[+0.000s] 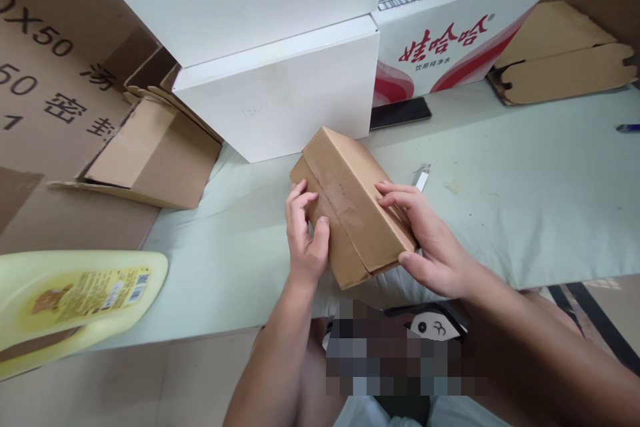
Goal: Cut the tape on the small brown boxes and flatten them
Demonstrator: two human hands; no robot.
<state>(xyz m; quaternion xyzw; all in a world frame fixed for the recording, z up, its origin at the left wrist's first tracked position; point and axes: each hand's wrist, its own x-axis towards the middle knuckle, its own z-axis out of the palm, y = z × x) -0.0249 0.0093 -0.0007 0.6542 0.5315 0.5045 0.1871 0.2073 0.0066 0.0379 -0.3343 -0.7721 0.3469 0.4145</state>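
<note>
Stacked white boxes [280, 93] are closing the far side just beyond the brown box [350, 197]; an open carton [155, 160] is blocking far left, a yellow bottle [75, 300] near left. On your right, the green sheet [540, 213] is lying open.

— What sort of place is this?
— A packing or stock room: stacked white cartons [280, 93], a printed drinks carton [450, 40], flattened cardboard [560, 60] on the pale surface [525, 200], and a small brown box [350, 207].

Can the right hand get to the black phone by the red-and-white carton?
Probably, once freed: the right hand holds the cardboard box, but only bare tabletop and a small white scrap lie between it and the black phone.
</note>
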